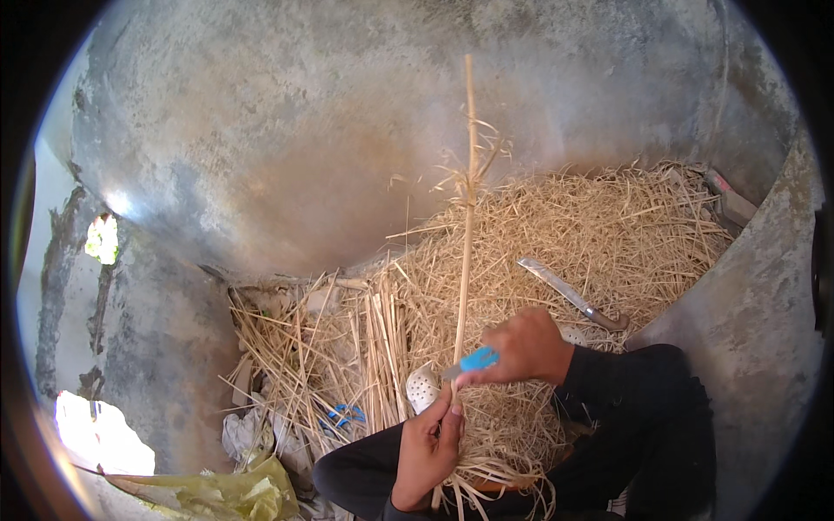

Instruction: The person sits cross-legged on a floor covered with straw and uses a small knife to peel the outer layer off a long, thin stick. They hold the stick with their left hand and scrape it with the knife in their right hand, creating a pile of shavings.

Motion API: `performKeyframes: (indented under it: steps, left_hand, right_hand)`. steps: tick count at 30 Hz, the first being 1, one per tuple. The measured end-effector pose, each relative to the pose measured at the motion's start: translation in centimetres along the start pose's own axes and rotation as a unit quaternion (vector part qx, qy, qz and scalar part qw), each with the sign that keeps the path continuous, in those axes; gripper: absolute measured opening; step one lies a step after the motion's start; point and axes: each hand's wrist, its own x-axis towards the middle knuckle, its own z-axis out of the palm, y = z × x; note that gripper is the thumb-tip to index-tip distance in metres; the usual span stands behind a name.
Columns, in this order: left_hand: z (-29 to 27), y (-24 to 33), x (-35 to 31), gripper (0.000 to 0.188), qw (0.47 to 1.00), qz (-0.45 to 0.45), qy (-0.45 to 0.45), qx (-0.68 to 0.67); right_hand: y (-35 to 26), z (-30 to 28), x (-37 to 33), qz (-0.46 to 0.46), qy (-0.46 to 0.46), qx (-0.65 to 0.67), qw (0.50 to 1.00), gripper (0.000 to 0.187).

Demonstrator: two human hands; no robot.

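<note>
Stick (466, 278) stands nearly upright in front of the person, lower end in the left hand (429, 447), top well above both hands against the grey wall (295, 130). Left thumb and fingers pinch it near the bottom, stick running up from between the fingertips; thin strips (473, 486) hang below that hand. Right hand (526, 346) sits just above and to the right, fingers curled tight round the blue handle of a small knife (479, 359), blade at the stick, just above the left fingertips; can't tell from here how deep it bites. Frayed curls stick out higher up the stick. Around: heap of shavings (608, 221) with a long knife (563, 291) lying on it, loose splints (382, 347) to the left, pale holed shoe (421, 390) near the left hand, yellow-green sack (248, 495) lower left.
</note>
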Motion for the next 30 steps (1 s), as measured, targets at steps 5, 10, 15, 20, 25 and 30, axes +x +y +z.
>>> performKeyframes:
  steps: [5,10,15,20,25,30]
  left_hand:
    - [-0.1,-1.3,-0.2,0.027,0.994,0.06,0.027,0.085]
    - [0.2,-0.5,-0.9,0.024,0.993,0.052,0.049,0.092]
    - [0.8,-0.6,-1.3,0.022,0.994,0.058,0.02,0.09]
    - [0.6,-1.1,-1.2,0.021,0.986,0.077,0.056,0.137]
    - [0.3,0.5,-3.3,0.025,0.978,0.084,0.009,0.193]
    - [0.4,-0.3,-3.3,0.024,0.99,0.064,0.009,0.124]
  right_hand:
    - [3.7,-0.9,0.8,0.115,0.048,0.02,0.992,0.082]
    - [1.4,-0.1,0.2,0.029,0.014,0.009,0.999,0.084]
    - [6.6,-1.1,1.3,0.165,0.013,-0.012,0.986,0.086]
    - [0.0,-0.6,-0.5,-0.004,0.0,0.041,0.999,0.079]
    - [6.6,-0.8,1.6,0.17,0.024,-0.007,0.985,0.083]
    - [1.9,-0.3,-0.5,0.066,0.015,0.058,0.996,0.077]
